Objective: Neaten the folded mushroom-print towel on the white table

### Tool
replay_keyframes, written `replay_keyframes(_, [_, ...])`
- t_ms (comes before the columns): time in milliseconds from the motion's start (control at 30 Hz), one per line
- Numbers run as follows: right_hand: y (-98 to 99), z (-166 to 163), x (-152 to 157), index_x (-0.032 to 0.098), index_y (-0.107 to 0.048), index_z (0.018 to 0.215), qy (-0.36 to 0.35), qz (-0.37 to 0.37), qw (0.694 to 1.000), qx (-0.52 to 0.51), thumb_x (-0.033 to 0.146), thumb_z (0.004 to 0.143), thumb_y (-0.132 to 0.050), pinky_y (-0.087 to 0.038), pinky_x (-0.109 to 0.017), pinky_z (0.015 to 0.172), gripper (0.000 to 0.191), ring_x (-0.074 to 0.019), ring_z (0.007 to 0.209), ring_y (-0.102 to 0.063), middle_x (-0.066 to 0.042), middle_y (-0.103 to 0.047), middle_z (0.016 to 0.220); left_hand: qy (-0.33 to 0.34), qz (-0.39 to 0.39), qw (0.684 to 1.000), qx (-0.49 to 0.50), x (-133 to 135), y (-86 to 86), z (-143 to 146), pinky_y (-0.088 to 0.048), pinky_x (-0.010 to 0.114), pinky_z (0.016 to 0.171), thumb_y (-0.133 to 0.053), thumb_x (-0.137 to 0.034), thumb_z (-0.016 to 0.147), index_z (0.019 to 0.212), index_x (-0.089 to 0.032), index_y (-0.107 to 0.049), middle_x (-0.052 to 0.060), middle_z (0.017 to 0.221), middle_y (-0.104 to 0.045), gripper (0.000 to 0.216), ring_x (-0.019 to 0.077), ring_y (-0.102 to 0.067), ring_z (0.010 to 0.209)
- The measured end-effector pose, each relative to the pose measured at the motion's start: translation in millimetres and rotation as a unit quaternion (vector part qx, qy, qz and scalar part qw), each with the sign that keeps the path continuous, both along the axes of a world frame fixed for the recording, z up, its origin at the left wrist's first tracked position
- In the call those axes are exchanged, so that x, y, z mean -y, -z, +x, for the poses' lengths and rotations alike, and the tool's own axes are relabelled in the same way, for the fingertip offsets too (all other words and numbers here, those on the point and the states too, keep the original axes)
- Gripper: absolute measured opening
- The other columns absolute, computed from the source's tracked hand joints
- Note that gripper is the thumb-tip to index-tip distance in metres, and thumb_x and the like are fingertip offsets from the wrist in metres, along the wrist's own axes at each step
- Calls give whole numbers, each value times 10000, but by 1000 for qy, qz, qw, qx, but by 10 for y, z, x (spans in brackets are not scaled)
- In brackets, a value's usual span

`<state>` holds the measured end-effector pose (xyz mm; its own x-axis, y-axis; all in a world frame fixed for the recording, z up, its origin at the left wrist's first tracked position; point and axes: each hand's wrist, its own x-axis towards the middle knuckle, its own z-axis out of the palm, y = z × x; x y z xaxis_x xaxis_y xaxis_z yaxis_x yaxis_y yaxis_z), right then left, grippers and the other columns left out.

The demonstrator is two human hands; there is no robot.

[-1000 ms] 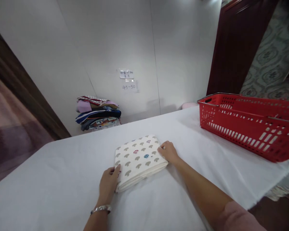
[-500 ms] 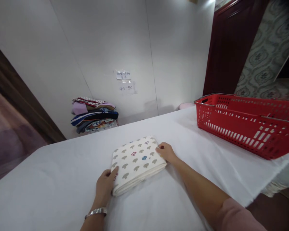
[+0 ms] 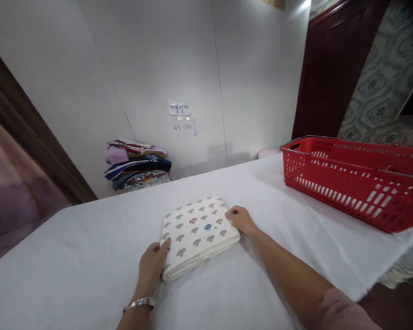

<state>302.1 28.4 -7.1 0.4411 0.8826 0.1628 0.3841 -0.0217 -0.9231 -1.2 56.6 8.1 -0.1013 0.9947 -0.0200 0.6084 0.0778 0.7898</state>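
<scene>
A folded white cloth (image 3: pixel 196 233) with a print of grey, red and blue mushrooms lies on the white-covered table (image 3: pixel 89 256) in front of me. Its layers show along the near edge. My left hand (image 3: pixel 153 261) grips its left edge, thumb on top and the other fingers out of sight at the side. At the right edge, my right hand (image 3: pixel 241 220) pinches the cloth between thumb and fingers. A silver bracelet (image 3: pixel 139 303) circles my left wrist.
A red plastic basket (image 3: pixel 333 178) with metal handles stands at the table's right side. Beyond the far edge rises a stack of folded clothes (image 3: pixel 137 165) against the white wall. Paper labels (image 3: pixel 183 127) hang there, one reading 45-50. A curtain (image 3: pixel 30 151) hangs at left.
The whole view has shifted slightly, so everything appears a little farther right. Both hands keep their hold on the folded cloth, which stays in much the same place.
</scene>
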Motion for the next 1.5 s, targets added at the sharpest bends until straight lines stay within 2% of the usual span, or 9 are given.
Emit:
replay_keyframes(333, [21, 23, 21, 199, -517, 555, 14, -5, 999, 41, 299, 627, -562, -369, -228, 582, 131, -133, 631, -493, 23, -550, 631, -19, 9, 1000, 20, -18, 4, 8, -381, 277, 593, -545, -582, 654, 673, -179, -567, 12, 616, -595, 403, 188, -533, 631])
replay_keyframes(500, [48, 28, 17, 200, -528, 556, 6, -17, 998, 52, 304, 645, -550, -344, -226, 535, 139, -125, 557, -474, 43, -515, 544, -18, -13, 999, 30, 15, -25, 26, -399, 295, 616, -566, -554, 638, 664, -172, -575, 30, 619, -617, 383, 205, -553, 646])
replay_keyframes(700, [33, 19, 29, 206, -507, 579, 18, -7, 998, 68, 333, 672, -528, -341, -224, 549, 159, -124, 580, -463, 46, -507, 575, -18, -29, 995, 96, 57, -85, 49, -427, 320, 674, -560, -606, 629, 783, -146, -629, 81, 781, -671, 490, 235, -582, 756])
replay_keyframes(833, [15, 18, 49, 207, -504, 568, 36, -3, 993, 114, 326, 674, -527, -351, -236, 588, 161, -131, 620, -471, 25, -523, 657, 14, -12, 997, 73, 53, -57, 42, -402, 296, 632, -510, -624, 654, 628, -164, -589, 44, 644, -621, 467, 211, -544, 693])
replay_keyframes(933, [28, 35, 54, 207, -507, 564, 27, 6, 992, 126, 339, 683, -528, -359, -242, 604, 180, -133, 629, -481, 18, -531, 682, 6, 18, 998, 52, 38, -16, 36, -365, 268, 584, -508, -590, 659, 547, -181, -525, 4, 545, -544, 424, 174, -496, 617])
replay_keyframes(1200, [96, 56, 30, 215, -500, 558, 38, 4, 995, 96, 376, 683, -518, -358, -244, 564, 205, -148, 598, -494, 24, -541, 597, 16, 5, 1000, 19, -7, 56, 23, -330, 257, 544, -494, -550, 676, 548, -192, -522, 0, 530, -542, 381, 168, -496, 584])
replay_keyframes(1500, [37, 44, 68, 213, -495, 529, 41, -26, 995, 85, 356, 647, -497, -353, -252, 545, 185, -151, 562, -483, 31, -514, 523, 15, -3, 1000, 26, 20, 41, 43, -345, 264, 566, -498, -576, 697, 562, -187, -536, 20, 567, -587, 414, 185, -536, 609])
